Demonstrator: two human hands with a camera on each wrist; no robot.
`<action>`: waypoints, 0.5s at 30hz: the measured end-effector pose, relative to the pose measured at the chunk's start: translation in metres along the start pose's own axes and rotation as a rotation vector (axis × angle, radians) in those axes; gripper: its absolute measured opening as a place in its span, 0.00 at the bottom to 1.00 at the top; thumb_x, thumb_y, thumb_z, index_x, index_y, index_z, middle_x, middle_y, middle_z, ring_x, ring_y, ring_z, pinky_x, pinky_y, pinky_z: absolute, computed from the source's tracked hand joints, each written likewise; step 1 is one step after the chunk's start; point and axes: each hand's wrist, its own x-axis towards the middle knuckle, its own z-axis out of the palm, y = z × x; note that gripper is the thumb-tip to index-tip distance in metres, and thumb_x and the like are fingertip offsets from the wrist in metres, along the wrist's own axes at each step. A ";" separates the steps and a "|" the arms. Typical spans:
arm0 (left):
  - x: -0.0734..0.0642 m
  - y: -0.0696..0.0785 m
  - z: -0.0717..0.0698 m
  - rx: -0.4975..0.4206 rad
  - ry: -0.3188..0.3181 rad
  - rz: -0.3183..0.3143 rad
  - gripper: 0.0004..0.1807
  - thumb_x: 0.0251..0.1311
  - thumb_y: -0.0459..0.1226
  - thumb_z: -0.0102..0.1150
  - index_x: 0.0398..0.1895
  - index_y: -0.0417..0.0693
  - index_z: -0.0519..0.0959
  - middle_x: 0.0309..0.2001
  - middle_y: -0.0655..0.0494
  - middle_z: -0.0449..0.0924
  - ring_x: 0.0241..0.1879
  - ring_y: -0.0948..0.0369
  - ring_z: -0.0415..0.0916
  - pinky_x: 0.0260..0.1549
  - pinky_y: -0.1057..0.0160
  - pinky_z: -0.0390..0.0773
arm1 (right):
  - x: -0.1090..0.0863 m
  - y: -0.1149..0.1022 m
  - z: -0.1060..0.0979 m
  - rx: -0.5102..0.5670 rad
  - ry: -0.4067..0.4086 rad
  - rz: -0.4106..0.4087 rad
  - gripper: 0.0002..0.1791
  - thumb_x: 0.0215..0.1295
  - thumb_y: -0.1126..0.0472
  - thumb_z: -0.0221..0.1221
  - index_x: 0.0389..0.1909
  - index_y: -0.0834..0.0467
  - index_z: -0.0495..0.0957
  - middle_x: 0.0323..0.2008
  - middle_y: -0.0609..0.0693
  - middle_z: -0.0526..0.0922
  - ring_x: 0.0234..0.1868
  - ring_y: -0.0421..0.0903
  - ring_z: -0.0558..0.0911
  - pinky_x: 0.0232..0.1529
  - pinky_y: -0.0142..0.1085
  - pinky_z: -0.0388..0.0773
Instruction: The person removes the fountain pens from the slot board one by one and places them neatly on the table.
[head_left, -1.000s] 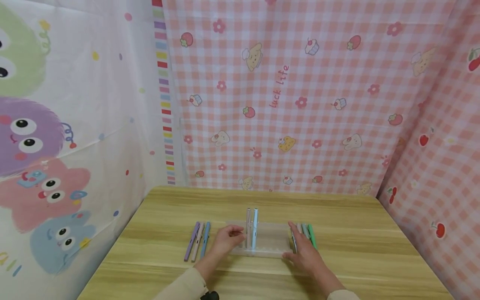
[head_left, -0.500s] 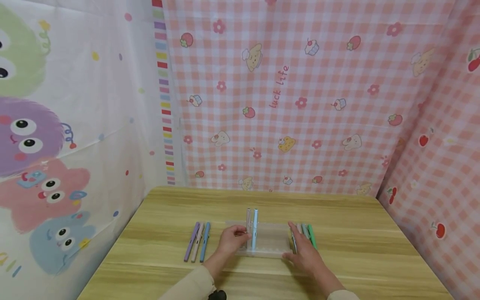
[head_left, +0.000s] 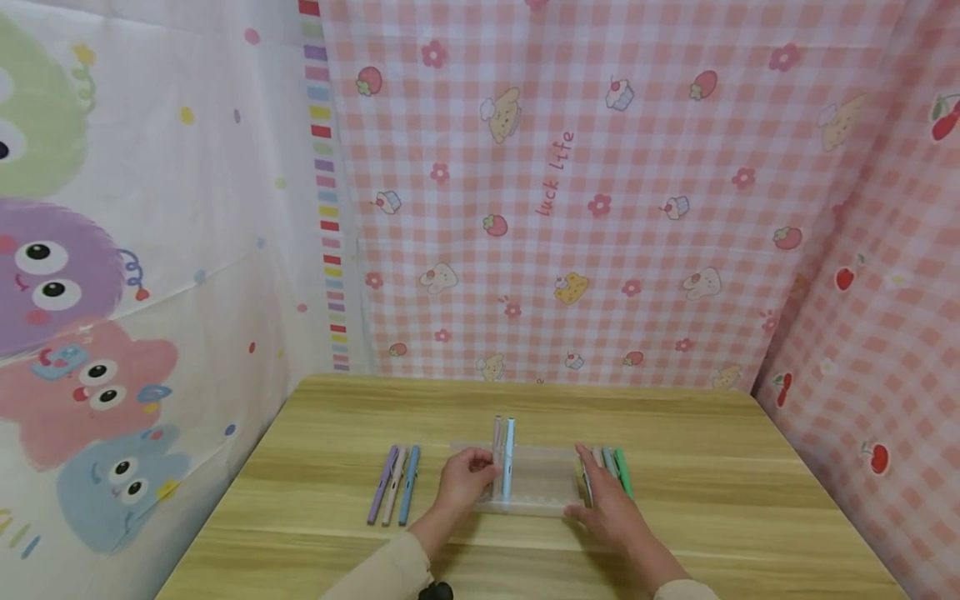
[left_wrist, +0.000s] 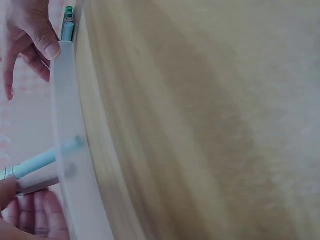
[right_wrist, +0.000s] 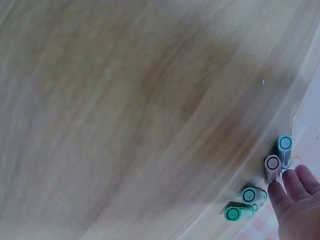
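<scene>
A clear pen rack (head_left: 543,477) stands mid-table, with a light blue pen (head_left: 509,458) and a mauve-grey pen (head_left: 497,435) upright in it, side by side. My left hand (head_left: 463,483) pinches the mauve-grey pen between thumb and fingers; the left wrist view shows the thumb over this pen (left_wrist: 44,179). At the rack's right end is my right hand (head_left: 611,504), its thumb touching the front corner and its fingers stretched along the side. The right wrist view has those fingers (right_wrist: 295,187) straight, close to several pens lying on the table.
Left of the rack lie a purple pen (head_left: 382,485), a beige-pink pen (head_left: 395,486) and a blue pen (head_left: 409,486). Right of it, partly behind my right hand, lie several more, including a green pen (head_left: 624,473). Patterned cloths surround the wooden table (head_left: 300,533).
My left hand has moved slightly right, from beside the mauve-grey pen onto it. My right hand and the rack have stayed in place.
</scene>
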 end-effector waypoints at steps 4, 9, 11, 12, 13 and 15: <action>-0.001 0.002 -0.004 -0.020 0.036 0.056 0.07 0.61 0.31 0.66 0.41 0.38 0.81 0.37 0.52 0.82 0.37 0.60 0.76 0.37 0.64 0.78 | 0.000 0.000 0.000 -0.002 -0.002 0.002 0.55 0.54 0.61 0.73 0.77 0.58 0.49 0.67 0.71 0.64 0.67 0.70 0.64 0.61 0.64 0.64; 0.002 0.009 -0.013 -0.084 0.074 0.111 0.09 0.62 0.33 0.66 0.43 0.39 0.81 0.39 0.51 0.83 0.39 0.60 0.77 0.37 0.67 0.78 | 0.000 -0.001 -0.001 0.005 -0.007 0.003 0.55 0.54 0.61 0.73 0.77 0.58 0.49 0.67 0.72 0.64 0.67 0.70 0.64 0.61 0.63 0.64; 0.003 0.011 -0.018 -0.095 0.082 0.116 0.09 0.63 0.32 0.65 0.44 0.38 0.81 0.39 0.50 0.84 0.38 0.60 0.77 0.36 0.68 0.78 | 0.000 -0.002 -0.001 0.006 -0.009 0.003 0.55 0.54 0.61 0.73 0.77 0.58 0.49 0.67 0.72 0.64 0.67 0.70 0.64 0.61 0.63 0.64; 0.003 0.012 -0.021 -0.094 0.085 0.116 0.09 0.62 0.32 0.65 0.44 0.38 0.81 0.39 0.50 0.84 0.38 0.60 0.77 0.35 0.68 0.78 | 0.000 -0.002 -0.001 0.006 -0.010 0.003 0.55 0.54 0.61 0.73 0.77 0.58 0.49 0.67 0.72 0.64 0.67 0.70 0.64 0.61 0.63 0.65; 0.003 0.013 -0.023 -0.096 0.087 0.123 0.09 0.62 0.32 0.65 0.44 0.37 0.81 0.39 0.49 0.84 0.37 0.60 0.77 0.35 0.68 0.78 | -0.001 -0.002 -0.001 0.003 -0.010 0.002 0.55 0.54 0.61 0.73 0.77 0.58 0.49 0.67 0.72 0.64 0.67 0.70 0.64 0.61 0.63 0.65; 0.003 0.014 -0.028 -0.100 0.087 0.123 0.09 0.62 0.32 0.65 0.44 0.37 0.81 0.39 0.48 0.84 0.37 0.60 0.77 0.34 0.69 0.78 | -0.001 -0.002 -0.001 0.002 -0.008 0.002 0.55 0.54 0.61 0.73 0.77 0.58 0.49 0.67 0.72 0.64 0.67 0.69 0.65 0.61 0.63 0.65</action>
